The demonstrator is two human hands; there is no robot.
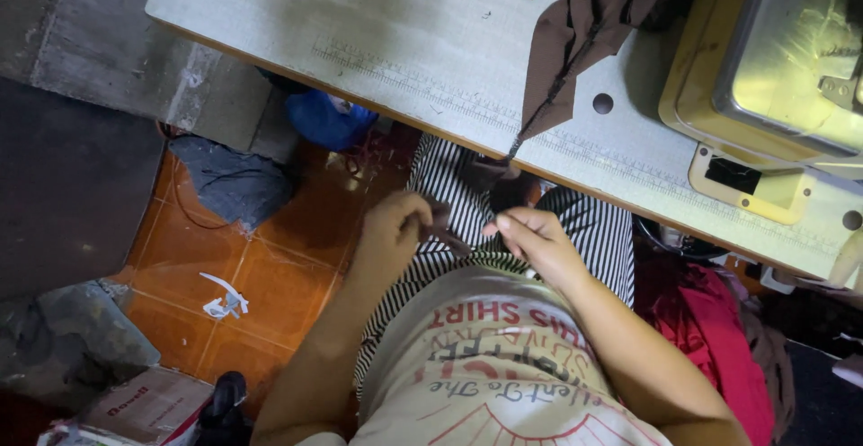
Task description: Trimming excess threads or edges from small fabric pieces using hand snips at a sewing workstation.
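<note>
While both hands work low in the lap, below the counter [378,41] edge, what they hold is hard to read. Left hand [393,227] is curled, fingers pinched on a small dark piece [447,230] that runs across to the right hand [532,237]; right fingers are closed too, thumb pressed against forefinger, gripping the other end. Whether that piece is fabric or thread, I cannot tell; it blends into the striped trousers [467,203] behind it.

Up on the counter, a brown cloth [575,32] lies bunched and tapers to a point that hangs just over the near edge, right above the hands. Its top is cut off by the frame. Sewing machine [791,50] at far right, only partly in view, its needle end out of sight.

Room to move: hands sit just under the counter edge, close to each other, open lap between them and the body. Left of the knees there's orange floor tile [225,257] with a white scrap [225,300] and a dark grey rag [232,181]; a blue bundle [331,118] tucks half-hidden under the counter. Red cloth [710,320] crowds the right side.
</note>
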